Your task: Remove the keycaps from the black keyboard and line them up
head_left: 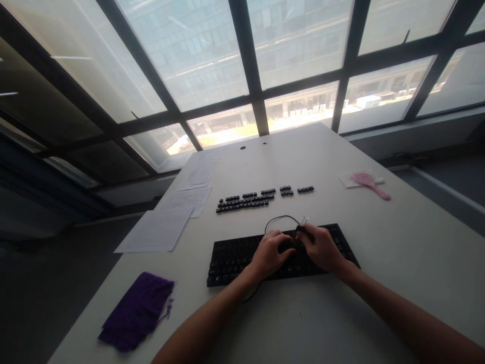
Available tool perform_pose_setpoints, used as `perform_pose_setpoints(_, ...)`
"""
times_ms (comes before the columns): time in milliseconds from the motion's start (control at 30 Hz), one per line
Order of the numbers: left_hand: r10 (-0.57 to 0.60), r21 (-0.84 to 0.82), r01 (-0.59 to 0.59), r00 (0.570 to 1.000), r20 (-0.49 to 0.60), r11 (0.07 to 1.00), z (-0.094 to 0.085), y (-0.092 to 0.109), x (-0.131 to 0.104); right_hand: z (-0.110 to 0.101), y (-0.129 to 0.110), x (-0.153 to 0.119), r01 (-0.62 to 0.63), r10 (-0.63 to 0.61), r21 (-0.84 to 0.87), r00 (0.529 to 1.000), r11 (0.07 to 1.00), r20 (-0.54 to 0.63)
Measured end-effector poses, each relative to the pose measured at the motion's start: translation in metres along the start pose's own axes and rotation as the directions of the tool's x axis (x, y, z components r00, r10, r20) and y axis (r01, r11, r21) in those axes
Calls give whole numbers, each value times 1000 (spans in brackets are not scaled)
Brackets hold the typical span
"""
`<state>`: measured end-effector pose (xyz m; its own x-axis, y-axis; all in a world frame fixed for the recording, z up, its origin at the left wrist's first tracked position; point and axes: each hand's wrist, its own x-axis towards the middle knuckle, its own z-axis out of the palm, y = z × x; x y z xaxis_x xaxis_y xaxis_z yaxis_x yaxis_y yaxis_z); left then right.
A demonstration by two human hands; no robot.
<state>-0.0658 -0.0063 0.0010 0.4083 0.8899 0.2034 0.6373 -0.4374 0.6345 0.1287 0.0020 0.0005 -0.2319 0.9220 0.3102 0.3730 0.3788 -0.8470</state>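
Observation:
A black keyboard lies on the white table in front of me. Both hands meet above its right half, fingertips almost touching. My left hand is curled, thumb and forefinger closing around something dark between the hands that I cannot make out. My right hand pinches a small dark object with thin pale wire prongs sticking out past the fingers. A thin black cable arcs from behind my left hand toward my right fingers, and more cable shows below my left wrist. Several loose black keycaps stand in rows behind the keyboard.
Printed paper sheets lie along the left table edge. A purple drawstring pouch rests at the front left. A pink hairbrush lies partly on a clear plastic bag at the right. Tall windows stand beyond the table.

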Motion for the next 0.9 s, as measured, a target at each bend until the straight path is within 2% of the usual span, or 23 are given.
perform_pose_setpoints(133, 4, 3, -4, 1000, -6, 1000, 0, 1, 0, 1, -5, -2, -125, 114, -133, 990, 983, -83)
perform_pose_setpoints(233, 5, 17, -5, 1000, -6, 1000, 0, 0, -1, 2, -6, -3, -203, 187, -172, 977, 964, -105)
perform_pose_setpoints(367, 9, 12, -9, 1000, -15, 1000, 2, -2, -1, -1, -7, -5, -246, 235, -145, 968, 958, -89)
perform_pose_setpoints(467, 14, -3, -14, 1000, -9, 1000, 3, -2, -1, 3, -11, -11, -261, 239, -166, 961, 951, -139)
perform_pose_setpoints(600, 33, -5, -33, 999, -3, 999, 2, 0, -1, 17, -17, -20, -251, 190, -297, 957, 921, -219)
perform_pose_setpoints(733, 56, -16, -56, 998, -11, 998, 2, 1, -2, 28, -17, -24, -114, 13, -463, 976, 879, -216)
perform_pose_setpoints(800, 52, -26, -52, 998, -20, 998, 3, 0, -2, 29, -14, -24, -62, -53, -497, 975, 866, -214)
perform_pose_setpoints(900, 40, -48, -41, 999, -28, 998, 5, -3, -1, 29, -11, -22, -42, -89, -503, 968, 864, -233)
